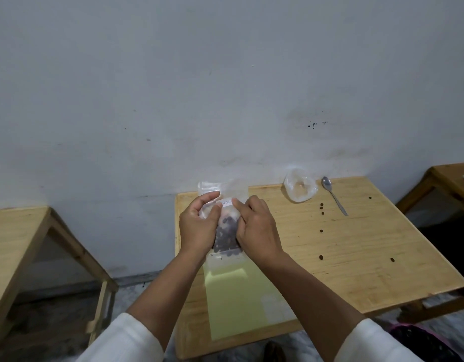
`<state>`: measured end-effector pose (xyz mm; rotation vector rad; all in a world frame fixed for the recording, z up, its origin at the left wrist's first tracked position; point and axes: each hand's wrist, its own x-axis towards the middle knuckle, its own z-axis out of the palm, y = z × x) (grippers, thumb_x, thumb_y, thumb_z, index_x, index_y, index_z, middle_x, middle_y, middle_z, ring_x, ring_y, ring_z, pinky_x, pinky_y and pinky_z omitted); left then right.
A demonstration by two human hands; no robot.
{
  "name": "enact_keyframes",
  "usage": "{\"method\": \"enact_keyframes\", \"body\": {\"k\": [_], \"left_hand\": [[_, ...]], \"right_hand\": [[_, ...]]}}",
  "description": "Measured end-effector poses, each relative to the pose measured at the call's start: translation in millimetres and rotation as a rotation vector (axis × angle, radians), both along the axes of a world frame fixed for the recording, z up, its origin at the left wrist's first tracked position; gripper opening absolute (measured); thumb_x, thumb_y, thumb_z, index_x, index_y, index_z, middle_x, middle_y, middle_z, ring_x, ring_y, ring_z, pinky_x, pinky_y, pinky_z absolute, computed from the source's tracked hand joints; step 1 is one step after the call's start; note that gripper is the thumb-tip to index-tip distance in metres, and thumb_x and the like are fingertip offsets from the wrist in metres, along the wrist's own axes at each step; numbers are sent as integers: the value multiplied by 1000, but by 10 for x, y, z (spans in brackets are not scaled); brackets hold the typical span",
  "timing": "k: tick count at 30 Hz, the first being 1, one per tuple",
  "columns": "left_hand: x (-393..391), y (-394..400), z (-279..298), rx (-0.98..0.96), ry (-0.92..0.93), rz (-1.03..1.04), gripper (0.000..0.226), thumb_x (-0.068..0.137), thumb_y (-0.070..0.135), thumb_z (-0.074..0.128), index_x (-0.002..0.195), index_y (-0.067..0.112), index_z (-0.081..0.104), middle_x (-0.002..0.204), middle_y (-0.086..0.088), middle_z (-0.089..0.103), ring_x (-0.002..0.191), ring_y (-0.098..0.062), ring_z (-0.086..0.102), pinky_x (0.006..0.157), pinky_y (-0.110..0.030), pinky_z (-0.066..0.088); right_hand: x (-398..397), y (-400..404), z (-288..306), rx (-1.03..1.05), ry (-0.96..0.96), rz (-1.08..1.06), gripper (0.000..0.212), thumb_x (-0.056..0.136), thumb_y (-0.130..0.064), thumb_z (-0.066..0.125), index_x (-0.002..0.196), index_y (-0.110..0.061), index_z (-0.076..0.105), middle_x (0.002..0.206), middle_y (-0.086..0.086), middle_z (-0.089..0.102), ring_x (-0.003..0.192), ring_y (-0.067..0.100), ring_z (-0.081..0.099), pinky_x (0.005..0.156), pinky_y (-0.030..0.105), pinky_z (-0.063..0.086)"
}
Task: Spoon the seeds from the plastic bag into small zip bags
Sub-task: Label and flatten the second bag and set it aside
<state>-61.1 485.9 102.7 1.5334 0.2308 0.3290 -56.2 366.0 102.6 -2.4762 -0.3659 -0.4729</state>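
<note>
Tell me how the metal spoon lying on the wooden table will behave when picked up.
The metal spoon looks thin and stiff, so it should lift without bending. Its slim handle lies flat on the wooden table, so getting hold of it may be fiddly. The shiny surface probably makes it a little slippery.

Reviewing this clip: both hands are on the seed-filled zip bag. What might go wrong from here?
1. The zip bag, pinched by the left hand and right hand, may not be sealed; tilting it could spill seeds.
2. Loose seeds near the spoon could roll off the table.
</note>
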Motion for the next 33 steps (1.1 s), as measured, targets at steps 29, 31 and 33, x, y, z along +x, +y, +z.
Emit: {"method": "enact_keyframes", "body": {"k": [29,31,33], "left_hand": [[988,-386,-1000,645,444,-102,57,87,21,64,136,1,44,148,-12,37,135,-23,37,111,-32,28],[995,-400,-1085,768,447,-135,51,92,24,57,136,3,44,149,-10,36,136,-21,34,109,-25,23],[978,-406,-1148,813,431,-151,48,95,26,51,137,4,43,148,-8,37,137,-18,33,107,-20,21]], "right_hand": [[1143,-482,-996,310,540,-229,27,89,-13,58,115,-13,64,101,9,63,93,21,58,79,19,39],[1176,-495,-1063,209,531,-175,28,89,-13,58,116,-10,63,103,12,57,91,20,53,78,17,36],[1166,-497,-1106,148,505,-125,28,89,-11,57,116,-4,62,112,15,50,93,19,51,76,10,30]]}}
